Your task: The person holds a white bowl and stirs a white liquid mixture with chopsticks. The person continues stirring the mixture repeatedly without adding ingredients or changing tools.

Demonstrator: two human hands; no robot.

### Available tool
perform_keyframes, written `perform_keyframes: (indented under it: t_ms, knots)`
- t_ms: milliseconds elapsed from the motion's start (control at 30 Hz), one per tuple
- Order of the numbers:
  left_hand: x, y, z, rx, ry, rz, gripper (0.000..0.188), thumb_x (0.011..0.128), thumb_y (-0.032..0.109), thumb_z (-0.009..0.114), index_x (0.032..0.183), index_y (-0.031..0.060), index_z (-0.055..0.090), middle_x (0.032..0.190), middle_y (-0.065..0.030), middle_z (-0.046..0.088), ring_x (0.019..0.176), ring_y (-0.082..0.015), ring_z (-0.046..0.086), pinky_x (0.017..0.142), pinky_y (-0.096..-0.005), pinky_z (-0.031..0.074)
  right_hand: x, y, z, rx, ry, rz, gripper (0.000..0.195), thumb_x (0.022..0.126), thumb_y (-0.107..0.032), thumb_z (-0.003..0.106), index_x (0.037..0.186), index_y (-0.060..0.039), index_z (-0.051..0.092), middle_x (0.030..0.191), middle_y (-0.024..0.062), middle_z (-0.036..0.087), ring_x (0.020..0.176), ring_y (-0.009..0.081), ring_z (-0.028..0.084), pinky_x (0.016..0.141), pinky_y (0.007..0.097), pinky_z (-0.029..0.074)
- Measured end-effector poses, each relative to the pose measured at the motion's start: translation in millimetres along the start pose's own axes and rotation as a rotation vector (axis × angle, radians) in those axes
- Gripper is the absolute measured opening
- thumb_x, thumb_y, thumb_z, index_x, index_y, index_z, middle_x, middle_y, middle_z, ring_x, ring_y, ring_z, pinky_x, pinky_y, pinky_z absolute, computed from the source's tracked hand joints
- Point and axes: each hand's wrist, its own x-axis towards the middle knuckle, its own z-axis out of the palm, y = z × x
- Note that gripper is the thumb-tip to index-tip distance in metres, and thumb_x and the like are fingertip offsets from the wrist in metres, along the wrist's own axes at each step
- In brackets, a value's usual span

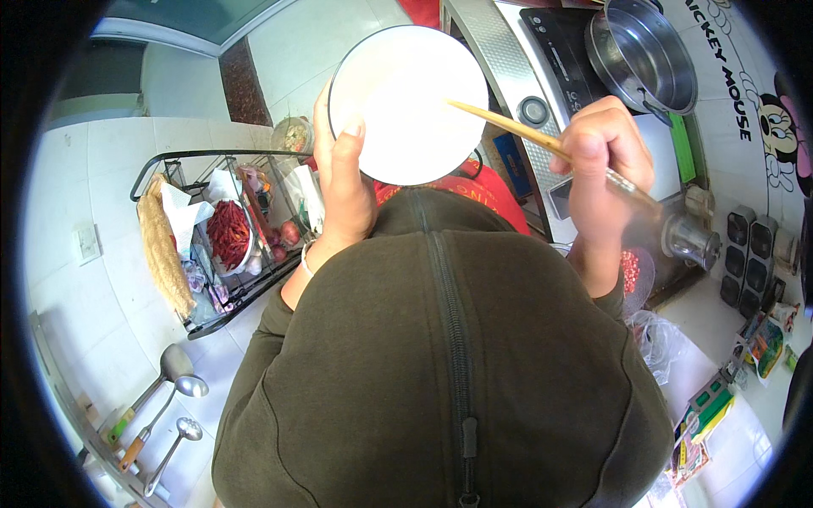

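Observation:
My left hand (348, 181) grips the left side of a round white bowl (406, 143) with a dark rim, its thumb over the edge. The bowl's inside is washed out by glare, so I cannot tell what it holds. Wooden chopsticks (508, 128) are held in my right hand (600, 152). Their tips lie over the bowl, right of its middle; whether they touch anything is unclear. Just beyond the right hand is a blurred clear glass container (689, 240) with a metallic end.
On the right counter, a steel pot (635, 63) sits on a black induction cooker (559, 60). Lower down is a bowl of red pieces (630, 273). A wire rack (222, 154) at left holds dried red chillies (228, 235) and onions (289, 233). Ladles (190, 385) hang below it.

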Motion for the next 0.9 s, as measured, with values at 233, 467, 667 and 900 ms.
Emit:
perform_keyframes:
  t_ms: [233, 467, 667, 900]
  knots:
    - [-1.9, 1.5, 4.0, 0.000, 0.044, -0.010, 0.074, 0.091, 0.046, 0.057, 0.147, 0.0017, 0.040, 0.139, -0.0179, 0.053, 0.129, -0.0288, 0.053, 0.106, -0.0432, 0.042, 0.1, 4.9, -1.1, -0.052, -0.010, -0.021, 0.021, 0.091, -0.013, 0.070, 0.075, -0.0010, 0.062, 0.068, 0.0036, 0.058, 0.061, 0.0125, 0.053, 0.057, 0.0273, 0.040]
    - [-0.4, -2.4, 0.4, 0.000, 0.022, -0.007, 0.073, 0.092, 0.046, 0.057, 0.147, 0.0015, 0.040, 0.139, -0.0174, 0.053, 0.130, -0.0284, 0.052, 0.107, -0.0431, 0.042, -1.3, 6.1, 0.6, -0.018, 0.041, -0.036, 0.024, 0.091, -0.016, 0.071, 0.075, -0.0012, 0.062, 0.068, 0.0030, 0.057, 0.061, 0.0119, 0.053, 0.057, 0.0258, 0.040]
    - [-2.6, -1.6, 2.1, -0.003, 0.050, -0.012, 0.073, 0.091, 0.046, 0.057, 0.147, 0.0014, 0.040, 0.139, -0.0174, 0.053, 0.129, -0.0280, 0.053, 0.106, -0.0435, 0.042, 1.7, 2.4, -6.3, 0.010, -0.077, 0.075, 0.020, 0.089, -0.012, 0.072, 0.074, -0.0015, 0.063, 0.068, 0.0028, 0.058, 0.061, 0.0108, 0.051, 0.056, 0.0257, 0.038]
    - [-3.1, 0.7, 3.1, -0.006, 0.048, -0.025, 0.073, 0.091, 0.047, 0.058, 0.146, 0.0016, 0.042, 0.139, -0.0164, 0.054, 0.129, -0.0277, 0.053, 0.106, -0.0424, 0.042, 1.6, 3.8, 1.9, -0.005, 0.003, -0.007, 0.024, 0.092, -0.015, 0.070, 0.074, -0.0016, 0.061, 0.067, 0.0027, 0.057, 0.057, 0.0093, 0.052, 0.054, 0.0247, 0.038]
